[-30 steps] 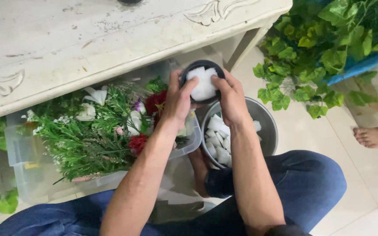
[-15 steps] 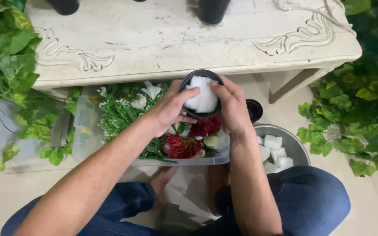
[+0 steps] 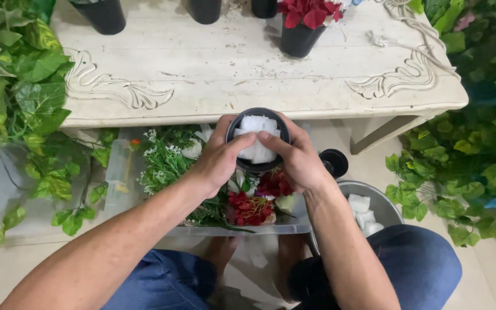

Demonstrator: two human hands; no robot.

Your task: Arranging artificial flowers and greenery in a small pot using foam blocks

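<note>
Holding a small black pot (image 3: 258,140) w/ both hands, head view, just off the near edge of the white carved table (image 3: 248,69). Left hand (image 3: 216,161) wraps the pot's left side, fingers curled round it, thumb lying over the rim and pressing on the white foam pieces (image 3: 258,138) packed inside. Right hand (image 3: 299,161) cups the right side the same way, thumb tip meeting the left thumb on top of the foam; both thumbs pressed down, other fingers closed tight on the pot wall.

Below the fingers: clear plastic bin (image 3: 121,172) w/ fake greenery, small white blooms and red flowers (image 3: 251,206). Right of the right wrist: metal bowl (image 3: 388,206) holding more white foam chunks (image 3: 363,212); a black lid-like round item (image 3: 334,162) sits just beyond the right-hand knuckles. Far side of the fingers, on the table: black pot w/ red flowers (image 3: 302,26) plus more black pots along the back edge. Leafy vines (image 3: 18,92) on both sides. Person in blue jeans, knees either side of the bin.
</note>
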